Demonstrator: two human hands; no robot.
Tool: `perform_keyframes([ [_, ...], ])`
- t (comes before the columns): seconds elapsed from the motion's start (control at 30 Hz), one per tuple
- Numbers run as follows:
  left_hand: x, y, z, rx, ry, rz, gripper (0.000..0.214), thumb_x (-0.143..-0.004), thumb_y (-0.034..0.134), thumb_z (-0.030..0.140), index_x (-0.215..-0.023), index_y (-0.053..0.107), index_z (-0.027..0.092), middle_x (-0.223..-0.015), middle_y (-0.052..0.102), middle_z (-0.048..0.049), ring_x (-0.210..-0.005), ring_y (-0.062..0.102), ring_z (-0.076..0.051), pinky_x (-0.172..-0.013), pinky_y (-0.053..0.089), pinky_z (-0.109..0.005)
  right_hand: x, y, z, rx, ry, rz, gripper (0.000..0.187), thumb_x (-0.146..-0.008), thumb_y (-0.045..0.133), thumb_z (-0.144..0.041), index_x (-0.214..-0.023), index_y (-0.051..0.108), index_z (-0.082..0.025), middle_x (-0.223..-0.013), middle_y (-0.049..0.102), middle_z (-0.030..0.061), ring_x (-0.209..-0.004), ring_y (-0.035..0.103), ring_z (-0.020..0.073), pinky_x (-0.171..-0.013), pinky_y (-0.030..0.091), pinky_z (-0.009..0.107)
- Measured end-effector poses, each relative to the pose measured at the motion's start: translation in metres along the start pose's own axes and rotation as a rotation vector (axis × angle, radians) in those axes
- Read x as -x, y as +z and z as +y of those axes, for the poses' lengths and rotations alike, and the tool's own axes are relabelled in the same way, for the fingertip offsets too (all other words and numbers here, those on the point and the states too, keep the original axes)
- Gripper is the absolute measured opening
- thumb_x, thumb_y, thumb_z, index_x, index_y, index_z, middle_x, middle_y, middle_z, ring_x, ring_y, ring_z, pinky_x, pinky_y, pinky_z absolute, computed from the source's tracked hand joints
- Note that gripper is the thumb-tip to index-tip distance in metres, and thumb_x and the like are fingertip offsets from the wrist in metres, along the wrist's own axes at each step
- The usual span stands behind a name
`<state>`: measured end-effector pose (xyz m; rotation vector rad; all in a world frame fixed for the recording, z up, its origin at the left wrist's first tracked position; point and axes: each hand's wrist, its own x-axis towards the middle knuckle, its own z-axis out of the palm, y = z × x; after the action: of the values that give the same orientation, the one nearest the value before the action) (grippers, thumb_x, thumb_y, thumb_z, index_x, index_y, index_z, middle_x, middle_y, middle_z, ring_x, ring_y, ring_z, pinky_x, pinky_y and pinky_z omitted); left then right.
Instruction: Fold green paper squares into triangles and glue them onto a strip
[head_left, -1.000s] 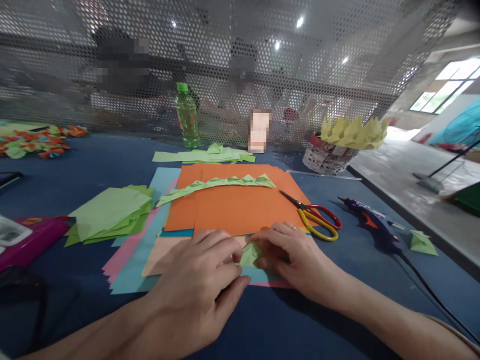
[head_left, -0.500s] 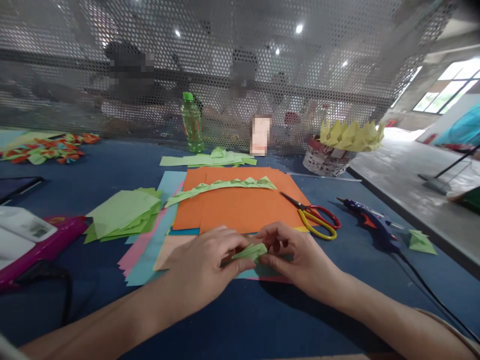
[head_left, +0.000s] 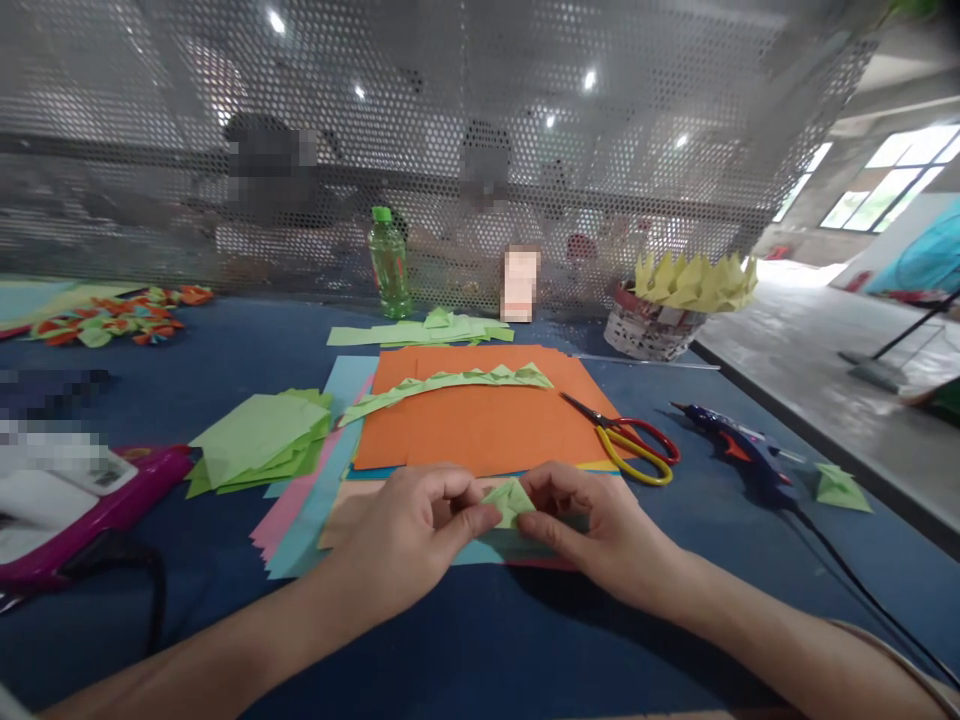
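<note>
One folded green paper (head_left: 512,500) pinched between my left hand (head_left: 420,525) and right hand (head_left: 611,515). Folds could pop open (springy, imo) if grip slips; scissors (head_left: 606,421) beyond right hand.

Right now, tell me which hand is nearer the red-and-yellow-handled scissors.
The right hand: it is on the near side of the red-and-yellow-handled scissors, not touching them. The left hand is farther off to their left, beyond the folded light-green paper.
</note>
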<state>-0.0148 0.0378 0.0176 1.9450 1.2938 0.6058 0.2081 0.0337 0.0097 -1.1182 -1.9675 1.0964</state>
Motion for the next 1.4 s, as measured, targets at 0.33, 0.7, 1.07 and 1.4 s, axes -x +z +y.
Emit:
perform_keyframes([
  [0.33,0.001,0.008,-0.003,0.054,0.049,0.034,0.016,-0.092,0.059,0.036,-0.096,0.068,0.024,-0.095,0.071,-0.0018,-0.089,0.068,-0.020,-0.078,0.054,-0.030,0.002,-0.003,0.002,0.247,-0.002,-0.016,0.004,-0.088,0.065,-0.020,-0.088,0.069,-0.019,-0.071,0.066,-0.0029,-0.063,0.055,0.0112,-0.060,0.040,0.023],
  [0.7,0.001,0.009,0.002,-0.007,-0.020,-0.037,0.012,-0.087,0.061,0.027,-0.091,0.072,0.025,-0.091,0.072,0.0003,-0.087,0.067,-0.021,-0.076,0.051,-0.032,0.004,-0.001,0.003,0.173,-0.030,0.014,0.016,-0.086,0.069,-0.019,-0.102,0.070,-0.020,-0.080,0.071,0.0003,-0.071,0.065,0.0135,-0.066,0.050,0.024],
  [1.07,0.003,0.011,-0.003,-0.247,0.219,0.036,0.022,-0.085,0.072,0.014,-0.102,0.065,0.025,-0.100,0.066,-0.0002,-0.101,0.060,-0.023,-0.085,0.046,-0.036,0.004,-0.005,0.007,0.368,-0.136,0.008,0.019,-0.081,0.071,-0.011,-0.097,0.067,-0.021,-0.093,0.071,0.0027,-0.087,0.064,0.0176,-0.077,0.048,0.028],
  [1.4,0.002,0.011,-0.005,-0.241,0.198,-0.001,0.030,-0.080,0.083,0.019,-0.103,0.065,0.027,-0.101,0.066,0.0023,-0.102,0.060,-0.023,-0.088,0.044,-0.037,0.003,-0.009,0.001,0.369,-0.120,-0.076,0.021,-0.083,0.075,-0.012,-0.100,0.066,-0.021,-0.095,0.069,0.0002,-0.089,0.061,0.0158,-0.079,0.045,0.028],
])
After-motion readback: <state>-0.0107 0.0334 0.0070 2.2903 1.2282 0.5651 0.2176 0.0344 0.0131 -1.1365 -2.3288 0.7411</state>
